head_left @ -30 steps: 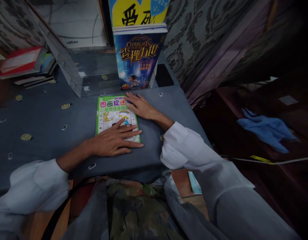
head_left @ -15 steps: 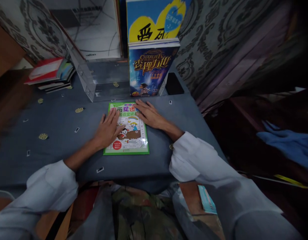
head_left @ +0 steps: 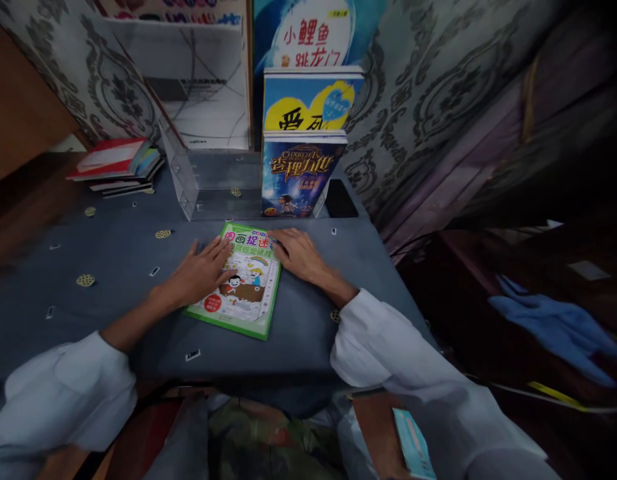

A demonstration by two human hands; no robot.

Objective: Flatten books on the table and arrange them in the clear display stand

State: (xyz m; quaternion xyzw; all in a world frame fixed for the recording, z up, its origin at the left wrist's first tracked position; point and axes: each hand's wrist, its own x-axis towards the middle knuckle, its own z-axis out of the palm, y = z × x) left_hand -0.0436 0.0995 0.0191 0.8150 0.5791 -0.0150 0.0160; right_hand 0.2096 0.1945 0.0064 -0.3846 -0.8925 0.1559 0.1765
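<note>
A thin picture book (head_left: 244, 287) with a green border and a cartoon cover lies closed on the table, turned slightly clockwise. My left hand (head_left: 201, 272) rests over its left side, fingers spread and thumb reaching across the cover. At the upper right corner, my right hand (head_left: 299, 255) touches the book's edge with its fingers stretched out. Part of the cover title is hidden under the fingers of that hand. Just behind the book, a dark blue book (head_left: 298, 180) stands upright in a clear acrylic rack (head_left: 213, 203).
Behind the blue book stand a yellow-and-blue book (head_left: 301, 100) and another with a fish title (head_left: 315, 33). A white booklet (head_left: 208, 117) fills the rack's left side. A black phone (head_left: 341, 199) lies right of it; several books (head_left: 115, 160) are stacked at left.
The book has turned clockwise, its lower end swinging left. Both hands stay on it, and my left hand has shifted left. My view has tilted up, showing more of the upright books.
</note>
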